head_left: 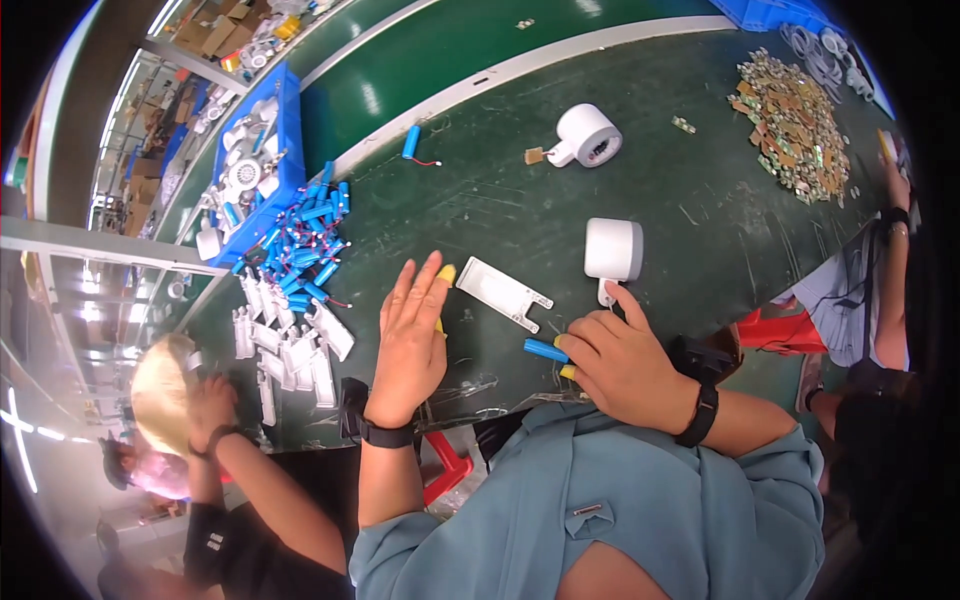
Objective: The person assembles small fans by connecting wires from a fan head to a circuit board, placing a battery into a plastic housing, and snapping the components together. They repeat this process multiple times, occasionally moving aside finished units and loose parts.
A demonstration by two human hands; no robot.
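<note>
My left hand [411, 335] lies with its fingers stretched out and holds nothing that I can see. Yellow covers show on some fingertips, beside one end of a narrow white plastic shell [497, 291]. Between the yellow-covered fingertips of my right hand [632, 367] is one end of a blue cylindrical battery [541, 349]. The right index finger reaches out to the short stem of a white round device head [612, 249]. A second white head [590, 136], with a small tan piece by its stem, lies farther away.
At the left are a heap of blue batteries [308, 225], several white shells [297, 357] and a blue crate [287, 140] of white parts. Small circuit boards [795, 125] are piled far right. A lone battery [411, 142] lies at the back. Co-workers' arms [275, 490] show at both sides.
</note>
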